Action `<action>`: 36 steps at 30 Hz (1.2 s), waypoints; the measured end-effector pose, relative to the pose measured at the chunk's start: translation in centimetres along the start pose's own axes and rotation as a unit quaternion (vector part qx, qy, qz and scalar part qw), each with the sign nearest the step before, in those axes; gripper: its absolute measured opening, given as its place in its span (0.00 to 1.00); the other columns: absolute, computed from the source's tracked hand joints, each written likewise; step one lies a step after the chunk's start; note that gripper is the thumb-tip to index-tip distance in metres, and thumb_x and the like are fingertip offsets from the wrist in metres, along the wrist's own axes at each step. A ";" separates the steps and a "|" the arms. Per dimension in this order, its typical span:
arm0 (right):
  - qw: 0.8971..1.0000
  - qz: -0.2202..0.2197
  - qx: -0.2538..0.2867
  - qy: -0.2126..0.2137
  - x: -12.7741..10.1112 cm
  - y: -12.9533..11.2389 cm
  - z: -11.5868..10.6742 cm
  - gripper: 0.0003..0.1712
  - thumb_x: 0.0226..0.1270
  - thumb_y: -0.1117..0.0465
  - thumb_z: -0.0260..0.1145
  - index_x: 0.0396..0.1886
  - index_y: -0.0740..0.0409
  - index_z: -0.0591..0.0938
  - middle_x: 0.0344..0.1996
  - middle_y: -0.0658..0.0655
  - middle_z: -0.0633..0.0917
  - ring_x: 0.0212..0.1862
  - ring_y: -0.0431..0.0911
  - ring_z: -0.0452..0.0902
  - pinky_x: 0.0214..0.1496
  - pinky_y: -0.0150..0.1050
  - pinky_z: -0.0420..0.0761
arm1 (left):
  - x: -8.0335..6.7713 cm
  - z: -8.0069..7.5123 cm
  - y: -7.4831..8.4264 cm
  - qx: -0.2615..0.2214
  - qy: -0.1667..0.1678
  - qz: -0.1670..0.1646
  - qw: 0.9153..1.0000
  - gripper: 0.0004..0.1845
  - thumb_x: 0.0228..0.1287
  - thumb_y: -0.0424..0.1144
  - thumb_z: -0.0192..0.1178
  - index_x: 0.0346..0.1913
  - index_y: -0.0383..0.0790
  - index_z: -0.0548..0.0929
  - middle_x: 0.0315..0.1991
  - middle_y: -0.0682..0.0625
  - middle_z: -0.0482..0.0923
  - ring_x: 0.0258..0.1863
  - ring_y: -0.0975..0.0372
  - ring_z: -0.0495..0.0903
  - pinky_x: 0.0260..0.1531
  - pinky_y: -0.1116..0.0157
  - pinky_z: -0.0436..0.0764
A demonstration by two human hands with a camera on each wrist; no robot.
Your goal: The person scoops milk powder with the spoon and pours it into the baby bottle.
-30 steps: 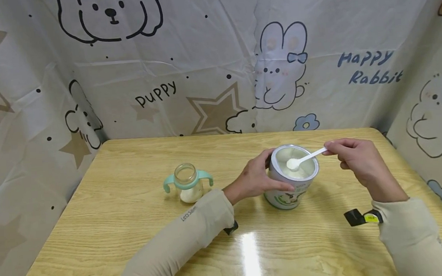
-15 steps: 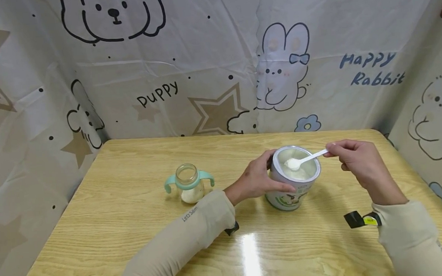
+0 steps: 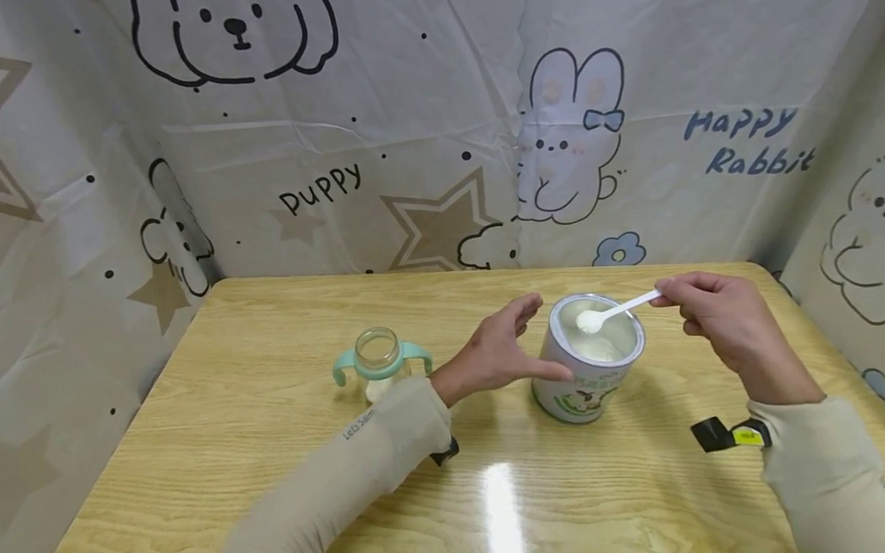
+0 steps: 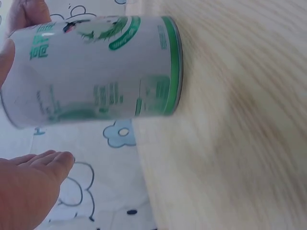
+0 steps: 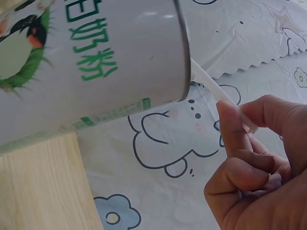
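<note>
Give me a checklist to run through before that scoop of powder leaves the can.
1. Scoop loaded: ok, a heap of white powder sits in its bowl above the can's mouth.
2. Right hand grip: ok, fingertips pinch the end of the handle.
3. Can steadied: not ok, the left hand is open beside it, and the pictures do not settle whether the thumb touches the wall.
4. Can upright on the table: ok.
5. Bottle ready: ok, it stands upright with no lid, some white powder at the bottom.
6. Path from can to bottle: not ok, the left hand and sleeve lie between them.
</note>
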State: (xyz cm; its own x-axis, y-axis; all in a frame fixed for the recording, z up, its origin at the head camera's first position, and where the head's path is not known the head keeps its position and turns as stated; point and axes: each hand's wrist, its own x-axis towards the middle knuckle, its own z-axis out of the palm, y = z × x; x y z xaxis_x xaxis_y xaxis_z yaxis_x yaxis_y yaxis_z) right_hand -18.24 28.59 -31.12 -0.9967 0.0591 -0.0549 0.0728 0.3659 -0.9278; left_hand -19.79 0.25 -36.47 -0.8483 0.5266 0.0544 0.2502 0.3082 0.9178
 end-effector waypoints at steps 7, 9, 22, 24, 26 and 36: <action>0.994 -0.012 0.104 -0.018 0.2 -0.4 -0.1 0.12 0.74 0.59 0.64 0.28 0.45 0.88 0.26 0.43 0.86 0.24 0.37 0.64 0.20 0.26 0.69 | -1.2 -2.3 -0.1 -0.020 0.004 -0.010 1.000 0.55 0.49 0.37 0.80 0.78 0.38 0.57 0.76 0.46 0.58 0.75 0.58 0.58 0.70 0.66 0.64; 0.989 -0.016 0.143 -0.025 0.3 -0.5 -0.1 0.12 0.73 0.61 0.64 0.29 0.47 0.88 0.26 0.45 0.87 0.23 0.37 0.63 0.19 0.27 0.67 | -1.5 -2.8 -0.1 -0.025 0.007 -0.014 1.000 0.55 0.50 0.37 0.80 0.78 0.38 0.56 0.76 0.46 0.58 0.75 0.58 0.59 0.70 0.64 0.64; 0.980 -0.017 0.195 -0.033 0.4 -2.0 0.9 0.10 0.72 0.61 0.66 0.29 0.49 0.89 0.26 0.46 0.87 0.23 0.37 0.64 0.20 0.26 0.67 | -3.8 -6.5 0.3 -0.043 0.025 -0.014 0.999 0.51 0.54 0.33 0.77 0.77 0.35 0.56 0.75 0.44 0.60 0.74 0.56 0.61 0.70 0.66 0.65; 0.979 -0.025 0.199 -0.034 0.6 -2.4 1.3 0.10 0.72 0.62 0.66 0.29 0.50 0.89 0.26 0.47 0.87 0.24 0.37 0.64 0.20 0.26 0.66 | -4.2 -7.2 0.4 -0.050 0.029 -0.011 0.998 0.50 0.55 0.32 0.76 0.77 0.35 0.57 0.75 0.43 0.61 0.73 0.55 0.62 0.70 0.65 0.65; 0.978 -0.028 0.203 -0.034 0.7 -2.8 1.7 0.10 0.71 0.62 0.67 0.29 0.51 0.89 0.26 0.47 0.87 0.24 0.36 0.64 0.20 0.26 0.66 | -4.6 -7.8 0.4 -0.058 0.033 -0.009 0.998 0.49 0.55 0.31 0.75 0.76 0.35 0.57 0.74 0.43 0.61 0.73 0.55 0.62 0.70 0.63 0.65; 0.978 -0.036 0.203 -0.033 1.0 -4.5 3.3 0.09 0.70 0.61 0.68 0.29 0.51 0.89 0.26 0.47 0.87 0.24 0.36 0.65 0.20 0.25 0.67 | -6.2 -9.8 0.5 -0.063 0.047 0.005 0.997 0.48 0.56 0.29 0.74 0.76 0.31 0.57 0.73 0.41 0.63 0.73 0.52 0.63 0.71 0.59 0.65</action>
State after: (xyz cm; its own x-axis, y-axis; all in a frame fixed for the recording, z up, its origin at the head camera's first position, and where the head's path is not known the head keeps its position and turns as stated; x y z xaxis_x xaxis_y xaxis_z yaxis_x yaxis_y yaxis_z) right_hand -19.67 23.88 -28.19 -0.9998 -0.0179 0.0041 -0.0035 -0.0325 -0.9995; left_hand -18.96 -10.64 -32.48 -0.8879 0.4503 0.0946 0.2024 0.1977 0.9591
